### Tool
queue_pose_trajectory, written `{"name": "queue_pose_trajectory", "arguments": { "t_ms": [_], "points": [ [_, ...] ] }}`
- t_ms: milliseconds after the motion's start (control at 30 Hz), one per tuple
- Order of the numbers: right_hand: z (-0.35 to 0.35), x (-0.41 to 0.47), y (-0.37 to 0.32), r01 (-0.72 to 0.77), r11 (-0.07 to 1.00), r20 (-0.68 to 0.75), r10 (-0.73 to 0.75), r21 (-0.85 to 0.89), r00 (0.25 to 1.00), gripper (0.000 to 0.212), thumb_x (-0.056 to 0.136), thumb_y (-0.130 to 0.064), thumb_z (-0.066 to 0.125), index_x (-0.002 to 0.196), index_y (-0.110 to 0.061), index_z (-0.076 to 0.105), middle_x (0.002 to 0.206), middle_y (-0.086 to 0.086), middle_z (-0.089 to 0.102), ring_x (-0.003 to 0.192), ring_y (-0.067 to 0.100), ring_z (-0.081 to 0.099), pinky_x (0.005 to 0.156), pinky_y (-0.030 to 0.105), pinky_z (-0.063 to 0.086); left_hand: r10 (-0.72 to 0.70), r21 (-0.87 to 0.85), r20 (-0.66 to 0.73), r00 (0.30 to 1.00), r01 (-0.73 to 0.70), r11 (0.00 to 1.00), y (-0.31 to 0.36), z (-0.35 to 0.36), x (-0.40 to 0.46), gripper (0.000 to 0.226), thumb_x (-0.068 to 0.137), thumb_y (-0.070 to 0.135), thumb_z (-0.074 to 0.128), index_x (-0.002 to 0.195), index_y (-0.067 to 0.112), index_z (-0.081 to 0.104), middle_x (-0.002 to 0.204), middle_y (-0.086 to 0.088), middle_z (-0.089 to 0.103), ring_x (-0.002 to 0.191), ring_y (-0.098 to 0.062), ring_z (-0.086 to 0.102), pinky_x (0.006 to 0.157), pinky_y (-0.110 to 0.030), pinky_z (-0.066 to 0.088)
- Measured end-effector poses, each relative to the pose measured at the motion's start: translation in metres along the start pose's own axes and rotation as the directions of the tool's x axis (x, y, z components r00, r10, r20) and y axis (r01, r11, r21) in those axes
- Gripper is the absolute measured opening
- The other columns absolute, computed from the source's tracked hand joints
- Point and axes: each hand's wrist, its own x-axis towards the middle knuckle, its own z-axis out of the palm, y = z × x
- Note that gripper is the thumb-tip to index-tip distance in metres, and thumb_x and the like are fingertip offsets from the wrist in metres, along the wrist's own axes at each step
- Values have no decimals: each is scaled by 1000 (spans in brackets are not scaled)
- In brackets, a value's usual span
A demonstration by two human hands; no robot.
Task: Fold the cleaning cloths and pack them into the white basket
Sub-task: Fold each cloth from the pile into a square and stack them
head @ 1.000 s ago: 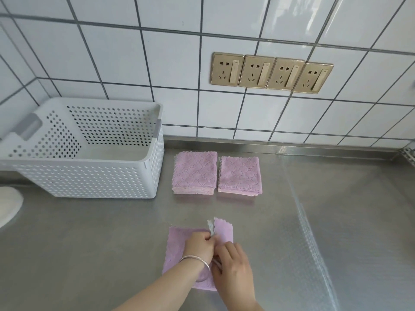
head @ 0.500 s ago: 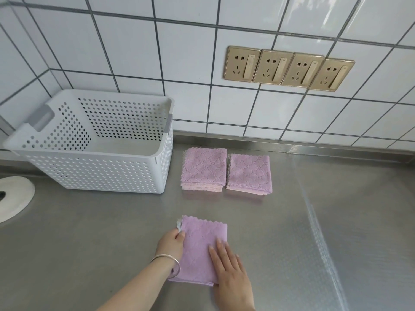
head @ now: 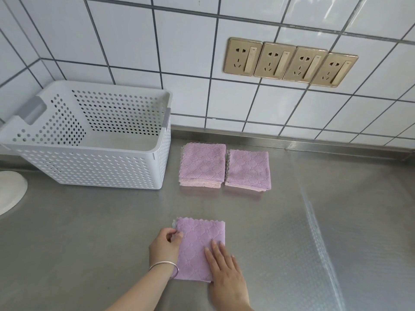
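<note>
Cloth [head: 197, 245], lilac waffle-knit square, scalloped edge; L hand [head: 165, 244] grip pinches edge, R hand [head: 224, 272] flat, pressing.

I can read no text, label, brand or number anywhere. The four gold-coloured wall sockets with rocker switches [head: 289, 62] on the far white tiled wall carry no legible marking, and neither the white perforated plastic basket [head: 89, 167] at far left nor the purple cloths show any print.
</note>
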Motion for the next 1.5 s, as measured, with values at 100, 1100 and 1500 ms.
{"name": "queue_pose_trajectory", "arguments": {
  "t_ms": [100,1100,1500],
  "points": [
    [0,0,0,2,1000,10,-2,6,1000,70,58,-25,39,127,-25,45,144,-5,35,145,14,0,93,34,47,-54,1,-15,998,54,999,3,3,4,11,80,24,67,81,20,57,83,-4,58,78,-22,51,70,-24,34],
    [-41,24,4,-565,812,306,507,144,806,35,86,-50,44,112,-30,55,117,-8,50,113,14,43,93,25,36,102,601,-65,993,-43,798,-16,-1,2,38,75,59,57,101,32,63,121,2,46,114,-21,40,88,-31,41],
    [-102,54,21,-503,441,245,520,743,818,22,88,-18,57,70,-19,44,58,-6,43,50,4,43,52,13,36,190,53,24,981,-191,980,70,2,-7,17,85,29,61,88,17,49,81,-4,58,80,-28,54,67,-30,37]
  ]
}}
